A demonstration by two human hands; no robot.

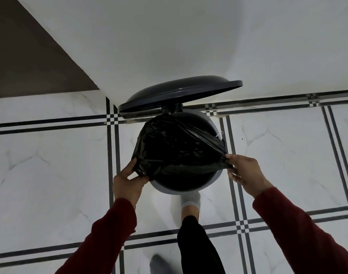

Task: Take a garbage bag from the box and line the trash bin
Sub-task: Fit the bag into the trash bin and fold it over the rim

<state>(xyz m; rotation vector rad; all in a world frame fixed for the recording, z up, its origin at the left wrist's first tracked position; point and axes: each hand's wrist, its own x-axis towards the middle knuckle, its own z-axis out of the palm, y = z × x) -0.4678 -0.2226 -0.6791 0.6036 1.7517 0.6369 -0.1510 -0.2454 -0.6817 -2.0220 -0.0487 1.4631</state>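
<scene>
The black garbage bag (pixel 175 149) lay stretched across the open mouth of the round trash bin (pixel 189 184), its crinkled plastic covering most of the opening from the far rim down toward the near side. The bag's near edge ran as a taut band between the two hands, and a crescent of the bin's dark interior and pale rim showed uncovered below it, on the side nearest the person. On the bin's right side part of the rim also stood bare, with a small white mark on it too small to make out.

The left hand (pixel 127 182) pinched the bag's left corner, thumb and fingers closed on a bunched fold of plastic just outside the bin's left rim. The right hand (pixel 246 173) gripped the bag's right corner in the same way, fingers curled and clamped on the gathered plastic just beyond the right rim. Both arms wore dark red sleeves (pixel 299 230).

The bin's dark lid (pixel 179 93) stood raised on its hinge at the far side, tilted up against the white wall (pixel 169 36). A foot in a light sock (pixel 191 200) pressed at the bin's near base, with a black trouser leg (pixel 197 246) above it. The bin stood on a white marble-patterned tiled floor (pixel 60 155) crossed by black lines, close to the wall's foot.
</scene>
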